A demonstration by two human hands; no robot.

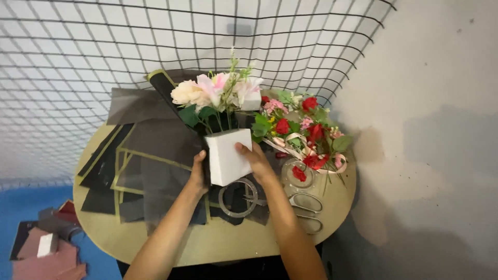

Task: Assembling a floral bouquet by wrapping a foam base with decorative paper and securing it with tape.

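While both hands (197, 173) (257, 161) grip a white foam block (228, 155), dark wrapping sheets (150, 166) cover the round table (207, 243) beside a wire grid (104, 46).

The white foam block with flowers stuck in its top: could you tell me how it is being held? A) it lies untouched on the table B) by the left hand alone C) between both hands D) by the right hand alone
C: the left hand and right hand grip opposite sides of the white foam block.
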